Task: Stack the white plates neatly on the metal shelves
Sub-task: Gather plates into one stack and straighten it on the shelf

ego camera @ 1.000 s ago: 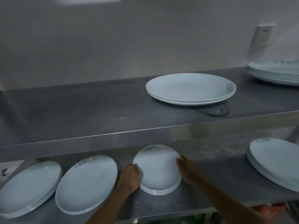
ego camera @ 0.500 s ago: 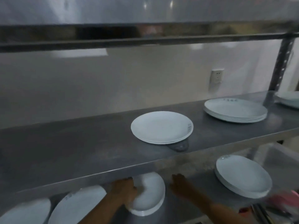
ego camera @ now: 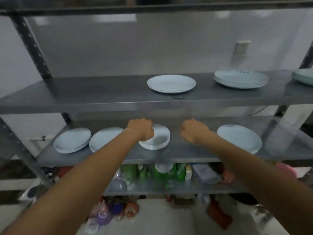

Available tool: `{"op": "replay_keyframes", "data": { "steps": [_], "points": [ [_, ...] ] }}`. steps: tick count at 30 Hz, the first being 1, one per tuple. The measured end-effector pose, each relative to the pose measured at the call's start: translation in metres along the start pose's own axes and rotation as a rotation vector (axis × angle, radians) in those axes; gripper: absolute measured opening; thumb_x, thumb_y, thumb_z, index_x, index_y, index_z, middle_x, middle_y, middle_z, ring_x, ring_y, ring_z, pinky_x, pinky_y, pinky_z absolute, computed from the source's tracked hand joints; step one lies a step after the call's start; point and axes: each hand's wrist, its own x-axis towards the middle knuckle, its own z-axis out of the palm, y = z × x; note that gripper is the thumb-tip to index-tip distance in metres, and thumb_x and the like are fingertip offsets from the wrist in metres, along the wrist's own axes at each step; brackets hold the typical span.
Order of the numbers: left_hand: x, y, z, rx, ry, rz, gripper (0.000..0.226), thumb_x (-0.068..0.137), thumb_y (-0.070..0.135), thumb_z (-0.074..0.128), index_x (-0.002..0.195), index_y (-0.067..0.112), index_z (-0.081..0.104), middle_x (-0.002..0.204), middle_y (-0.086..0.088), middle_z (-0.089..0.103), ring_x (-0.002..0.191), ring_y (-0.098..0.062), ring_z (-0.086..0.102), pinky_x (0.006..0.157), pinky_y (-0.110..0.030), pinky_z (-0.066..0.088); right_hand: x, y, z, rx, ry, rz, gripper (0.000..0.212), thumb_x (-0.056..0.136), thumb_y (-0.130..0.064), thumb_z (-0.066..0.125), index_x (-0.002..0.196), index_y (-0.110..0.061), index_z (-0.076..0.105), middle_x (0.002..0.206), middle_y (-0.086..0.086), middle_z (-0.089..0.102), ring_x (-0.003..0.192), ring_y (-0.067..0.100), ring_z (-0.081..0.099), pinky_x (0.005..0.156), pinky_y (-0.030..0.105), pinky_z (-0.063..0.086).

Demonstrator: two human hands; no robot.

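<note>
Left hand grips plate stack — left rim.

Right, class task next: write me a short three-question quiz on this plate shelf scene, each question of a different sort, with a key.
1. True or false: the right hand touches no plate.
2. The left hand holds: A) the small stack in the middle of the lower shelf; B) the stack on the shelf above; C) a shelf post.
3. How many stacks of plates stand on the lower shelf?

Key: 1 true; 2 A; 3 four.
</note>
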Motion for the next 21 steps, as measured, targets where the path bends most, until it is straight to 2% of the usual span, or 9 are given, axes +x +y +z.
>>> {"op": "replay_keyframes", "data": {
  "steps": [5,8,10,13,17,21],
  "points": [
    [-0.053,0.001,-0.043,0.019,0.070,-0.007,0.032,0.084,0.032,0.045,0.107,0.015,0.059,0.112,-0.012,0.063,0.097,-0.034,0.060,0.074,-0.037,0.042,-0.052,-0.020,-0.029,-0.007,0.099,0.031,0.033,0.091,-0.032,0.044,0.097,-0.005,0.062,0.106,0.017,0.063,0.086,0.035,0.057,0.073,0.037,0.047],
    [-0.075,0.001,-0.065,-0.004,0.123,0.019,0.022,0.083,0.028,0.046,0.099,0.015,0.054,0.109,-0.011,0.061,0.092,-0.033,0.058,0.070,-0.035,0.040,-0.080,-0.025,-0.045,-0.017,0.162,0.061,0.024,0.089,-0.029,0.044,0.092,-0.009,0.057,0.112,0.017,0.061,0.093,0.035,0.058,0.077,0.037,0.047],
    [-0.086,0.000,-0.079,-0.015,0.165,0.048,0.012,0.083,0.024,0.043,0.091,0.015,0.047,0.105,-0.012,0.060,0.083,-0.032,0.054,0.068,-0.036,0.039,-0.095,-0.029,-0.056,-0.010,0.205,0.084,0.016,0.088,-0.026,0.043,0.086,-0.013,0.052,0.114,0.018,0.060,0.090,0.033,0.055,0.074,0.035,0.043],
    [-0.102,0.000,-0.093,-0.026,0.193,0.062,0.008,0.083,0.022,0.042,0.089,0.017,0.043,0.104,-0.015,0.058,0.079,-0.031,0.050,0.067,-0.036,0.038,-0.113,-0.036,-0.071,-0.029,0.212,0.104,0.017,0.087,-0.025,0.043,0.088,-0.012,0.054,0.115,0.019,0.060,0.092,0.034,0.056,0.074,0.034,0.041],
    [-0.100,0.002,-0.105,-0.006,0.195,0.073,0.012,0.082,0.025,0.043,0.092,0.018,0.043,0.107,-0.013,0.056,0.090,-0.034,0.054,0.071,-0.038,0.038,-0.115,-0.035,-0.090,-0.042,0.274,0.103,0.018,0.085,-0.026,0.044,0.081,-0.011,0.053,0.104,0.016,0.060,0.089,0.036,0.056,0.072,0.034,0.040],
    [-0.077,0.005,-0.116,-0.026,0.201,0.049,0.019,0.083,0.030,0.042,0.094,0.016,0.046,0.103,-0.010,0.056,0.080,-0.030,0.050,0.068,-0.037,0.038,-0.091,-0.019,-0.105,0.004,0.302,0.079,0.022,0.084,-0.027,0.043,0.066,-0.015,0.043,0.086,0.011,0.051,0.077,0.033,0.050,0.066,0.033,0.038]
  ]
}}
